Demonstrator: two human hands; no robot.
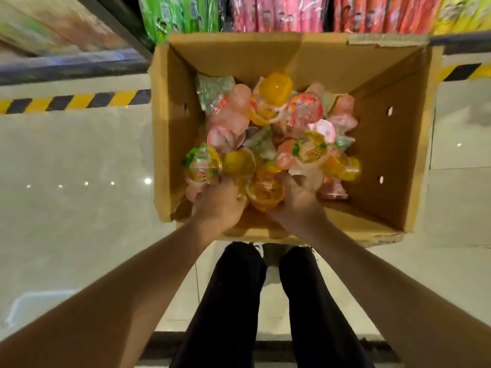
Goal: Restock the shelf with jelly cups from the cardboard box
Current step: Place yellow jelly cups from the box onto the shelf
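Note:
An open cardboard box (170,134) stands on the floor in front of me, holding a heap of several jelly cups (276,123) in orange, pink, yellow and green. Both my hands reach into its near side. My left hand (218,205) curls its fingers round a yellow-and-green jelly cup (203,162) at the heap's left edge. My right hand (299,200) curls over the cups beside an orange jelly cup (265,193) that lies between the two hands; its fingertips are buried in the heap.
Behind the box runs the shelf (457,41) with hanging green (180,14), pink (276,11) and red snack packs. A yellow-and-black floor stripe (77,100) lies to the left. My black-trousered legs (233,301) stand below the box on pale tiles.

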